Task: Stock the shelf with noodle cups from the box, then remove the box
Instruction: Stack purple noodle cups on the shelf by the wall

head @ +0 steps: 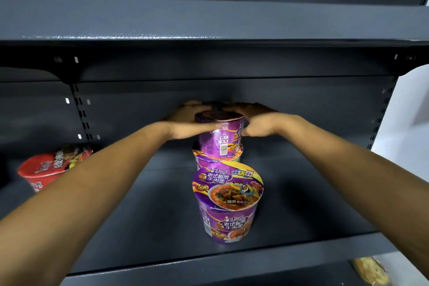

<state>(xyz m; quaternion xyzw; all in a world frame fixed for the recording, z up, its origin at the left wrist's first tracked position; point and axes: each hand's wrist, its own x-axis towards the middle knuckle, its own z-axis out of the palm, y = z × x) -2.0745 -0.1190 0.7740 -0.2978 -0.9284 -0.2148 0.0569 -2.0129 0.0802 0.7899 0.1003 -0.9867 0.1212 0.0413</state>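
Both hands clasp the top purple noodle cup (220,137), the left hand (188,123) wrapped round its 9 o'clock side and the right hand (262,121) round its 3 o'clock side, fingers reaching over the far rim. This cup sits on the lid of a second purple cup (216,158) at the back of the dark grey shelf (301,193). At 6 o'clock of the stack a third purple cup (228,197) stands upright near the front edge, and well apart at 8 o'clock is a tilted red cup (51,165).
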